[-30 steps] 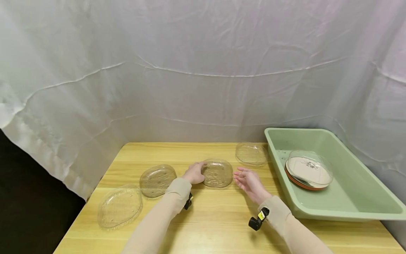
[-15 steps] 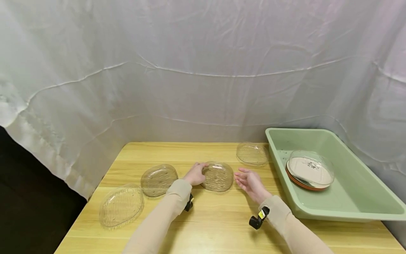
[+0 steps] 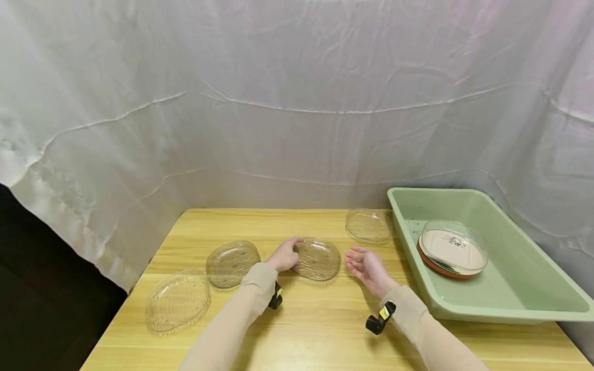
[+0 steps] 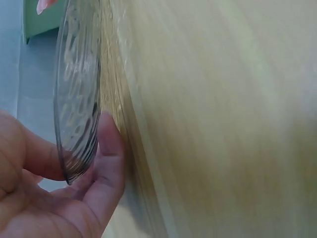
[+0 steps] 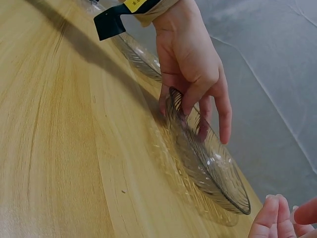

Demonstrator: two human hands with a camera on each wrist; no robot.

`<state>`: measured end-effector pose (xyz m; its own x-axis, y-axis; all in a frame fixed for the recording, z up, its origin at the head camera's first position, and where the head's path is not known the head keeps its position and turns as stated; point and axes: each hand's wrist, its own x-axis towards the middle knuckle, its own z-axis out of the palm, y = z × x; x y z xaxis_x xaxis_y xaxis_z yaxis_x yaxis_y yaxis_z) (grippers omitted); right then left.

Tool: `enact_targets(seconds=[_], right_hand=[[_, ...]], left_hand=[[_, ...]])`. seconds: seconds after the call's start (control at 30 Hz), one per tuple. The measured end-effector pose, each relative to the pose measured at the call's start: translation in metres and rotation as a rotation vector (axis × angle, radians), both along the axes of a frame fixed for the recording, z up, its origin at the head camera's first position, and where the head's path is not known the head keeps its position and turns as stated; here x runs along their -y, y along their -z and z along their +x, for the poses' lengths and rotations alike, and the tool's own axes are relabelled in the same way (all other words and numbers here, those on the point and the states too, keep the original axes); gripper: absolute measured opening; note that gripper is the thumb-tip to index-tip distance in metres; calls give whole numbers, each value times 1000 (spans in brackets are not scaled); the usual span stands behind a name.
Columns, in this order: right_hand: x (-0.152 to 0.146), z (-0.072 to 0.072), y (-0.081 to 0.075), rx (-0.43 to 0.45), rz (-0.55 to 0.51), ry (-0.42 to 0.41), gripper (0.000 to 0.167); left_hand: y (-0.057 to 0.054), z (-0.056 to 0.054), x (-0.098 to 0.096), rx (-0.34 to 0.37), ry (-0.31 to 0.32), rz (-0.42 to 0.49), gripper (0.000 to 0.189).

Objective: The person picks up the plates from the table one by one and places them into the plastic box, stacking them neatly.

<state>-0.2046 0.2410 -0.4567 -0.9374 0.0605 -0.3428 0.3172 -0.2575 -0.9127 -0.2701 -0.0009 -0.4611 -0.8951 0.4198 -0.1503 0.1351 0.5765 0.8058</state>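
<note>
A smoky-brown clear oval dish [image 3: 317, 260] with a rippled surface is in the middle of the head view. My left hand [image 3: 283, 255] pinches its left edge. In the left wrist view the thumb lies over the rim of the dish [image 4: 77, 84], and fingers [image 4: 110, 141] curl beneath it. The right wrist view shows the dish [image 5: 218, 158] close over the wood, with a bright rippled pattern below. My right hand [image 3: 368, 270] is just right of the dish, palm turned toward it, fingers loosely bent and holding nothing.
Left on the wooden table [image 3: 297, 330] lie another brown oval dish [image 3: 232, 264] and a colourless dish [image 3: 178, 302]. Another colourless dish [image 3: 368, 225] sits at the back, beside a green tub [image 3: 520, 288] holding stacked plates [image 3: 452, 250]. A grey curtain [image 3: 297, 144] hangs behind.
The brown dish in my left hand has shifted slightly toward me, and its tilt has changed. The right hand has hardly moved.
</note>
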Motion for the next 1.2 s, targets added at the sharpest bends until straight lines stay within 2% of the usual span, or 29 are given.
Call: enact_targets(seconds=[0.1,0.23,0.33,0.53,0.8,1.03,1.2], right_hand=[[0,1,-1,2,-1,-5,57],[-1,1,-1,5,-6,-11,57],[-1,1,-1,9,-10,-10,57],[-2,1,-1,15,-3,-8,57],[-4,3,2,4,23,-14,57],[-5,2,4,11,36,12,56],[-5,2,3,19,35,27,54]], left_hand=[[0,1,1,74,-27,83,78],[3,1,1,127,-65,162,77],[6,0,1,132,-92,177,72],[13,-3,1,124,-118,147,63],[15,1,0,119,-145,151,57],[14,4,-2,186,-175,254,58],[12,6,-5,204,-211,355,60]])
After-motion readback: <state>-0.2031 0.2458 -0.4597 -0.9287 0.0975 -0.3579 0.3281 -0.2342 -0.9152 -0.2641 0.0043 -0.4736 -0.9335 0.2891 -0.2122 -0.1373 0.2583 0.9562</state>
